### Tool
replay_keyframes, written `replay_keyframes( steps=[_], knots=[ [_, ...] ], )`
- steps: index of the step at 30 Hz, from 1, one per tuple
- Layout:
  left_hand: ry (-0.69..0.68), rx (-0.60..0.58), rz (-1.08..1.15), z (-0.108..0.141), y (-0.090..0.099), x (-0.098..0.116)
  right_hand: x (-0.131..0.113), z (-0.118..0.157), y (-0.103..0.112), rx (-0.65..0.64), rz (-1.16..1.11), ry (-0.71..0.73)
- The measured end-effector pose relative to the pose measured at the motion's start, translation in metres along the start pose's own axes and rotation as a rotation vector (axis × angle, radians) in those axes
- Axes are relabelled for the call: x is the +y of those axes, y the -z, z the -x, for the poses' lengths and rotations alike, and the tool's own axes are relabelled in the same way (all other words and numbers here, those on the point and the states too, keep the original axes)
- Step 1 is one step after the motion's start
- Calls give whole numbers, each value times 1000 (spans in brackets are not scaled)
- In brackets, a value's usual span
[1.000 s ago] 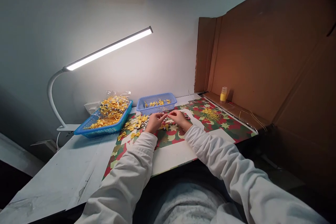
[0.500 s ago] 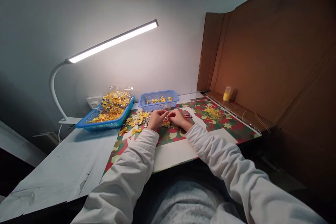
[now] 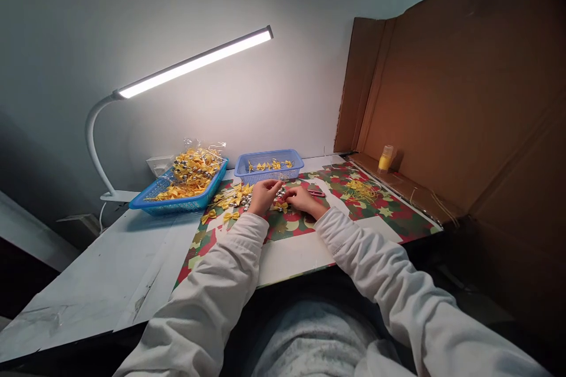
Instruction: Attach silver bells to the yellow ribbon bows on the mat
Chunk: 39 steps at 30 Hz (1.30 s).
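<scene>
My left hand (image 3: 264, 197) is closed in a pinch above the patterned sheet; what it grips is too small to make out. Just to its right, my right hand (image 3: 304, 199) has its fingers pressed together near a yellow bow (image 3: 280, 206) with silver bells, and its fingertips hide anything between them. A pile of yellow bows (image 3: 234, 195) and silver bells lies left of my left hand. Two separate bows, one of them a yellow bow (image 3: 230, 216), rest in front of the pile.
Behind the hands stands a small blue basket (image 3: 269, 175) with bows. A larger blue basket (image 3: 177, 206), heaped with bows, is at the left by a lit lamp (image 3: 198, 62). Yellow cords (image 3: 361, 189), a pink tool (image 3: 316, 192) and a yellow bottle (image 3: 385, 159) are at the right.
My hands have moved slightly apart; the right fingertips are lower, near the bow on the sheet. The camera view has shifted a little.
</scene>
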<state>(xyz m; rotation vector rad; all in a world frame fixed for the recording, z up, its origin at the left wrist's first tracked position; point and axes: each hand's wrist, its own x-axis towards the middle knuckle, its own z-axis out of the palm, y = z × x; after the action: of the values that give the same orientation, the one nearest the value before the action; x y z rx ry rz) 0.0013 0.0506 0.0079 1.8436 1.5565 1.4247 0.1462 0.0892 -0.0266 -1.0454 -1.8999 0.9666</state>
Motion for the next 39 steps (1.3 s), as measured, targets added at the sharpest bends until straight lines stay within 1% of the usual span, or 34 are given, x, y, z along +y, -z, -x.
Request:
replay_keyframes(
  steps=[4, 8, 11, 15, 17, 19, 22, 27, 39],
  knots=[
    [-4, 0, 16, 1, 0, 1, -3, 2, 2, -29, -39, 30],
    [-10, -5, 51, 1, 1, 3, -7, 5, 4, -47, -73, 10],
    [-21, -30, 105, 1, 1, 4, -9, 7, 5, -39, -84, 0],
    [-10, -118, 218, 2, 2, 7, -10, 9, 5, -7, -128, -14],
    [7, -176, 247, 4, 3, 8, -11, 10, 5, 16, -165, -7],
    [25, -210, 268, 5, 4, 7, -11, 11, 4, 39, -189, -1],
    [52, -223, 318, 6, 4, 5, -10, 10, 3, 84, -194, -24],
    [76, -258, 376, 7, 5, 4, -3, 7, -1, 181, -153, -103],
    [115, -249, 471, 8, 5, 9, 0, 8, -1, 164, -127, -128]
  ],
)
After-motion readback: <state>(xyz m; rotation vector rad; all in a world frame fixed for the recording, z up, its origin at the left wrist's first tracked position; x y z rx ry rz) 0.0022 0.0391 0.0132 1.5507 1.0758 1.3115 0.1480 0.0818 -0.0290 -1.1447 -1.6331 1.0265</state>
